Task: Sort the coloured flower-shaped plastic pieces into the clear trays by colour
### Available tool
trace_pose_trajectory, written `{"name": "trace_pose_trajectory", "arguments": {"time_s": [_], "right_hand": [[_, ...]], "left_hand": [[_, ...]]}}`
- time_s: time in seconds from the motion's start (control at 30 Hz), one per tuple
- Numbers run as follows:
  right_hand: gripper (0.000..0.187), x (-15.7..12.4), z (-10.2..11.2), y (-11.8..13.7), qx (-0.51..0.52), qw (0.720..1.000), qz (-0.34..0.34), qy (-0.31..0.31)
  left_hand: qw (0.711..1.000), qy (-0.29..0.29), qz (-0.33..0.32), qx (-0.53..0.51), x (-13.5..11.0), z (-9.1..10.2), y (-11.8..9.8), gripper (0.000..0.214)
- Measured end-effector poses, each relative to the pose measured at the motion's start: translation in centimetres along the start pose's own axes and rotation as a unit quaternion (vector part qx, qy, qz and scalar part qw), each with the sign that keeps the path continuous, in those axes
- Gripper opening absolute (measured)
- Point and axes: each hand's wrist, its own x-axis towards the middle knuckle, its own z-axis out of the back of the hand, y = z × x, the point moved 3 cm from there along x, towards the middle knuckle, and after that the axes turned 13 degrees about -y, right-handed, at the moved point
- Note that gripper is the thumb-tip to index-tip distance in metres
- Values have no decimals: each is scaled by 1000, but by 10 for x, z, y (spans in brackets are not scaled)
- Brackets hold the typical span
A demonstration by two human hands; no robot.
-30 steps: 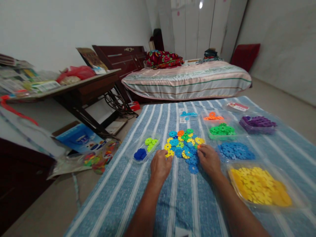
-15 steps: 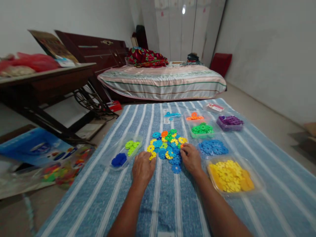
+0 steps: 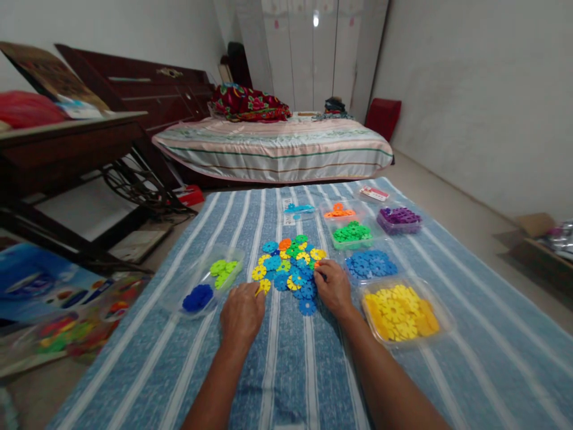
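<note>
A loose heap of flower-shaped plastic discs (image 3: 282, 280), mixed in blue, yellow, green and orange, lies mid-table. At its left edge, my left hand (image 3: 243, 312) pinches a yellow disc (image 3: 264, 287) between thumb and fingertips. My right hand (image 3: 333, 289) is at the heap's right side, its fingertips closed on an orange disc (image 3: 317, 264), mostly hidden by the fingers. Just right of that hand, clear trays hold blue discs (image 3: 370, 264) and yellow discs (image 3: 400, 313). On the left, a divided tray (image 3: 179, 298) contains lime-green discs (image 3: 222, 272) and dark blue discs (image 3: 197, 297).
Farther back stand trays with green discs (image 3: 352, 233), orange discs (image 3: 339, 211), purple discs (image 3: 400, 217) and light blue discs (image 3: 299, 208). A striped cloth (image 3: 147, 358) covers the table. Beyond it is a bed (image 3: 277, 149); a sewing-machine table (image 3: 71, 134) stands left.
The view has swung slightly right, so everything sits farther left. My left hand has drawn a little away from the heap with the yellow disc; my right hand stays by the orange disc.
</note>
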Motion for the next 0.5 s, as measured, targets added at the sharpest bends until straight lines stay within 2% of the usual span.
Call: {"name": "trace_pose_trajectory", "arguments": {"time_s": [0.3, 0.4, 0.5], "right_hand": [[26, -7, -1, -6, 9, 1000, 0, 6], [27, -9, -1, -8, 8, 1000, 2, 7], [28, -10, -1, -8, 5, 1000, 5, 6]], "left_hand": [[999, -45, -8, -30, -29, 1, 4, 34], [995, -68, 40, -58, -31, 4, 16, 34], [983, -93, 119, -107, -28, 10, 25, 30]]}}
